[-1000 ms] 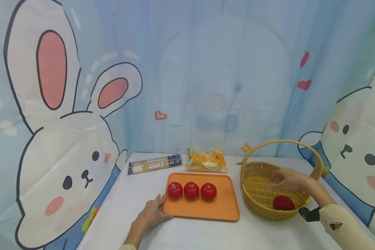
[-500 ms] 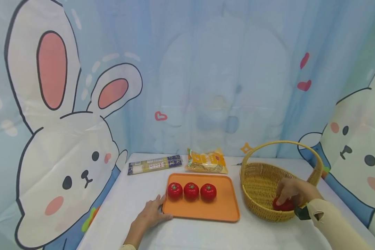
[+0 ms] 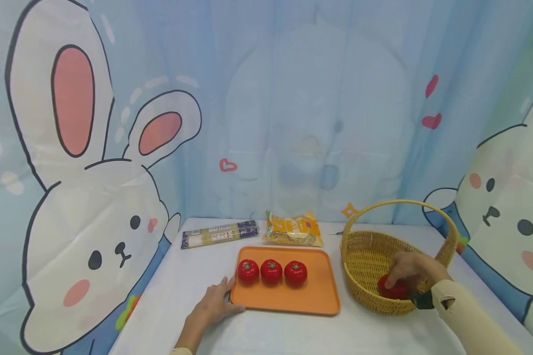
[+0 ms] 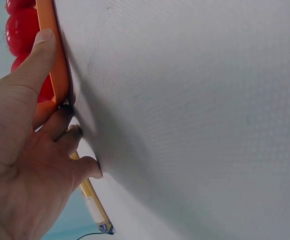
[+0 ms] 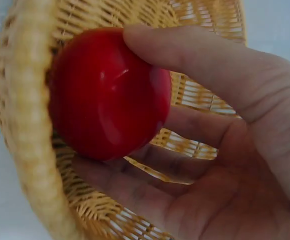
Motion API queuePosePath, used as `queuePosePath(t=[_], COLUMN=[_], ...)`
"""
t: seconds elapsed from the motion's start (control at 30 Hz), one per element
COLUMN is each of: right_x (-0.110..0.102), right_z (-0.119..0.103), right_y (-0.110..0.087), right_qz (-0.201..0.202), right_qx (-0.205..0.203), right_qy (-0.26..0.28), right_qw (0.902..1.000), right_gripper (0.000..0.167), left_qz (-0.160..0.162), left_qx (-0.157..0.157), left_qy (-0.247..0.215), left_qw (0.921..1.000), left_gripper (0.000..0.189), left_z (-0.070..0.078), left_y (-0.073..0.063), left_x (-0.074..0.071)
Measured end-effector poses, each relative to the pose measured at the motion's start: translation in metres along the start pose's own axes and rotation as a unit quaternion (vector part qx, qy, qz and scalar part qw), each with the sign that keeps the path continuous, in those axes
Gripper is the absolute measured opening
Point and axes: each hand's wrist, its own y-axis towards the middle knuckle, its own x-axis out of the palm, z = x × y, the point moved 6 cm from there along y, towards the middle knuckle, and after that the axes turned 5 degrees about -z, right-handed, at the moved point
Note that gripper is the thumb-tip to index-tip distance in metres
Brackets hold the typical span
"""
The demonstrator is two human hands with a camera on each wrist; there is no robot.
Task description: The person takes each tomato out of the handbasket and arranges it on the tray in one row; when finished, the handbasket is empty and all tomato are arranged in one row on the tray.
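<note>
In the basket, my right hand [image 3: 410, 268] grips a red tomato [image 5: 110, 95], thumb on one side and fingers round the other. The wicker basket [image 3: 368, 236] with its tall arched handle stands on the right of the table. My left hand [image 3: 215, 303] holds the near left corner of an orange tray [image 3: 324, 291]. Its thumb lies on the tray's front rim in the left wrist view, with the fingers bent at the corner. Three shiny red tomatoes with green stem tops, the middle tomato [image 3: 271, 272] among them, sit in a row on the tray.
Behind the tray lie a long pack of noodles [image 3: 219, 233] in a clear and blue wrapper and a yellow food bag [image 3: 294, 229]. A curtain [image 3: 302, 108] printed with cartoon rabbits hangs behind the white table [image 3: 275, 333].
My right hand has gone down into the basket and taken hold of the tomato, which has shifted slightly left. The left hand and tray have stayed in place.
</note>
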Motion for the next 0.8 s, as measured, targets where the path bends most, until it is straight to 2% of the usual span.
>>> queuePosePath(t=[0.33, 0.57, 0.67, 0.8], right_x=[0.007, 0.004, 0.003, 0.003], right_z=[-0.028, -0.044, -0.048, -0.055], right_y=[0.002, 0.004, 0.002, -0.004], right_qz=[0.029, 0.044, 0.057, 0.066], right_qx=[-0.042, -0.091, -0.104, -0.127], right_qy=[0.01, -0.028, -0.031, -0.016], right_qw=[0.9986, 0.9944, 0.9925, 0.9896], right_gripper=[0.051, 0.061, 0.065, 0.061], left_qz=[-0.004, 0.002, 0.001, 0.001], left_qx=[-0.006, 0.0, 0.001, -0.003], left_qy=[-0.005, 0.002, 0.001, 0.001], left_qw=[1.0, 1.0, 1.0, 1.0], left_gripper=[0.09, 0.089, 0.089, 0.089], left_z=[-0.002, -0.001, -0.001, -0.003], left_y=[0.002, 0.002, 0.002, 0.004], left_x=[0.002, 0.0, 0.0, 0.0])
